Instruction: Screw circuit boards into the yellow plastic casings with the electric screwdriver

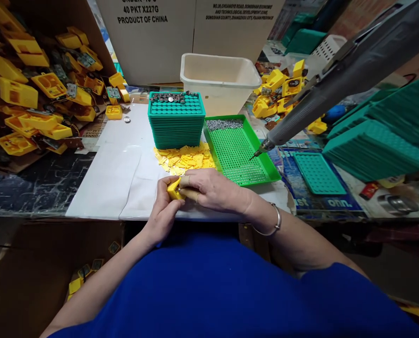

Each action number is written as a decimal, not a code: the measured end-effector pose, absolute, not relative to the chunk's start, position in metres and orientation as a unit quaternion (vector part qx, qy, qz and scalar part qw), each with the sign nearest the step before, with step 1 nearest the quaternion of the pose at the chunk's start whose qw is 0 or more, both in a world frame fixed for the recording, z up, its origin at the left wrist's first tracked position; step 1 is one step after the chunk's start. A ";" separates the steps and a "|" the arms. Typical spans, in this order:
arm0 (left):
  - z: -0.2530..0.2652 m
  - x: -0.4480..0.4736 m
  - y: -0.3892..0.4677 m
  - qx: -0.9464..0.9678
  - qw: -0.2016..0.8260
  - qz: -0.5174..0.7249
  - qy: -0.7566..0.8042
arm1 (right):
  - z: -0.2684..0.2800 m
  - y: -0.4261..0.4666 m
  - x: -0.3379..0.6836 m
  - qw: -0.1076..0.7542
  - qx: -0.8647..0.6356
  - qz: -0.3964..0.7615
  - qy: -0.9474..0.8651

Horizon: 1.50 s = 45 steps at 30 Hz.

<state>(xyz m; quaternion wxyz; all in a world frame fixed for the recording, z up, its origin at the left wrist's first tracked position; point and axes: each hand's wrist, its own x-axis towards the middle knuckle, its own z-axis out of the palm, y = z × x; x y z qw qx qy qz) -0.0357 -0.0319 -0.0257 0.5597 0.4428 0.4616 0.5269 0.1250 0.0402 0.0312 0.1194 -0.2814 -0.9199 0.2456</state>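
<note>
two bare hands meet over the middle of the front part of the white work surface (103, 188), both gripping one small yellow casing (172, 190). the left hand (161, 206) comes up from the lower left, forearm slanting inward and wrist close to the front edge; its thumb lies along the casing's near side while the fingers curl round the far side. the right hand (219, 190) reaches in from the right, back of the hand upward, its fingers bent and their tips pinched against the casing's right side, where a tiny metallic bit shows, too small to make out. pale bands wrap two of its fingers, and a silver bangle (278, 220) circles that wrist.

just beyond the fingers, flat yellow pieces (191, 159) spread before the front of a stack of teal trays (177, 129), with dark round parts (160, 97) along the top tray's back edge. toward the surface's right edge lies a green tray (230, 145), silvery bits (225, 124) heaped at its back edge. a grey screwdriver (300, 108) hangs with its tip over that tray.
</note>
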 end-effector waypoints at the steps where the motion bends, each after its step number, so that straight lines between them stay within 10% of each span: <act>1: -0.025 -0.036 -0.032 0.479 0.534 0.514 0.470 | 0.034 0.040 0.123 0.093 -0.290 0.236 -0.923; 8: -0.024 -0.036 -0.033 0.640 0.420 0.475 0.434 | 0.044 0.037 0.119 0.080 -0.374 0.269 -0.884; 18: -0.004 -0.063 -0.038 0.438 0.633 0.454 0.449 | 0.024 0.060 0.117 0.092 -0.371 0.455 -0.805; 26: 0.000 -0.068 -0.035 0.291 0.693 0.514 0.414 | 0.025 0.088 0.100 -0.005 -0.344 0.097 -0.934; 45: 0.000 -0.054 -0.024 0.339 0.661 0.527 0.412 | 0.030 0.079 0.116 0.057 -0.357 0.151 -0.920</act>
